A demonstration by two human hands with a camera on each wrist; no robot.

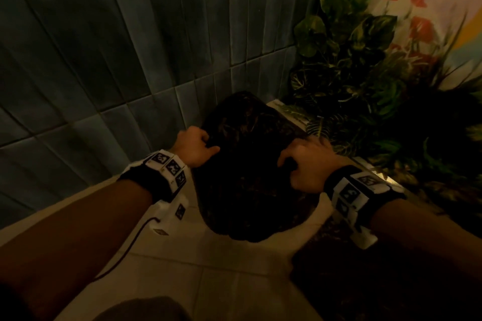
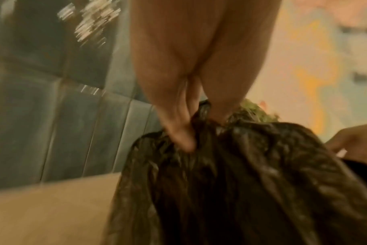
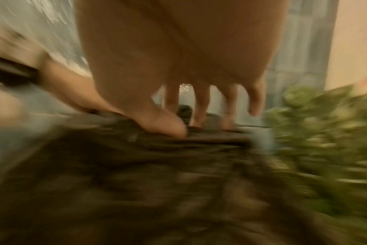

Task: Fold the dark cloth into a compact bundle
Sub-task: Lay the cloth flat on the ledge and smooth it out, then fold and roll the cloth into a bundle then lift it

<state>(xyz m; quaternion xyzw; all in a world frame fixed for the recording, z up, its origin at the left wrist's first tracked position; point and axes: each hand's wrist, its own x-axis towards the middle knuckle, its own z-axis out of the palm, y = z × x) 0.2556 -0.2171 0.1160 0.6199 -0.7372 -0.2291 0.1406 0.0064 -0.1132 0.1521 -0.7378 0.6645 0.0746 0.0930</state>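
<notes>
Lying on pale floor tiles by the wall, dark cloth runs lengthwise away from the person; left hand pinches its far-left edge, right hand fingers curled gripping the right side.

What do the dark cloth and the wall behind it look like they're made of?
Dark cloth: looks like thin, soft woven fabric with a slight sheen; it gathers into fine pleats where the left hand pinches it. Exact fibre unclear. Wall: glazed blue-green ceramic tile, judging by grout lines and glossy highlights.
</notes>
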